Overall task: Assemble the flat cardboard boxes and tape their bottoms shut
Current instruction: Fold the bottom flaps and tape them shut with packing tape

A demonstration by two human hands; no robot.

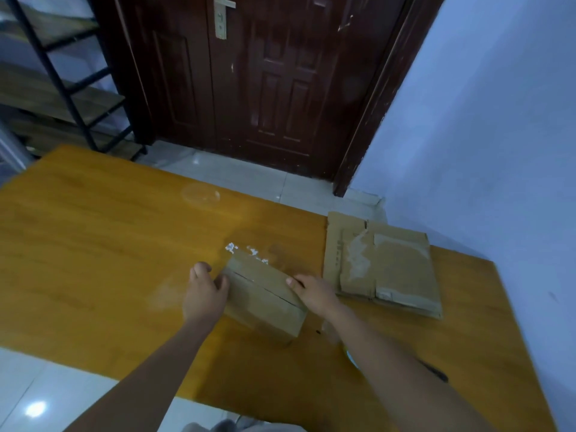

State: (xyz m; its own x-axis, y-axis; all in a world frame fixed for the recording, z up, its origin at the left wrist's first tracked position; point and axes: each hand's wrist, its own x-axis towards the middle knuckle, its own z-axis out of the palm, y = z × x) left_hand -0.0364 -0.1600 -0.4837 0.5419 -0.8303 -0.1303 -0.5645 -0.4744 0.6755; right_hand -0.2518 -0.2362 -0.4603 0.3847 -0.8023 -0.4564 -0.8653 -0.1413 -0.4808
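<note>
An assembled cardboard box point(265, 294) stands on the yellow-brown table point(93, 244) just below the centre of the frame, its closed flaps facing up with a dark seam running diagonally across the top. The left hand point(202, 294) grips the box's left end — thumb curled onto the top near the seam, the remaining fingers wrapped down the side. The right hand point(314, 293) holds the right end, thumb pressed on the top edge and fingers curled around the far side; exactly how those fingers lie is hidden behind the box. To the right, near the table's far right corner, lies a stack of flat boxes point(383, 263), unfolded, with pale remnants of old tape on the top sheet; the stack is close to the right hand but apart from it. White scraps point(232, 247) lie on the table just beyond the held box. A dark slender object point(434, 371), too blurred to identify, lies at the lower right beside the right forearm. A dark wooden door point(265, 82) fills the upper centre, and a metal shelf rack point(62, 82) stands at the upper left.
</note>
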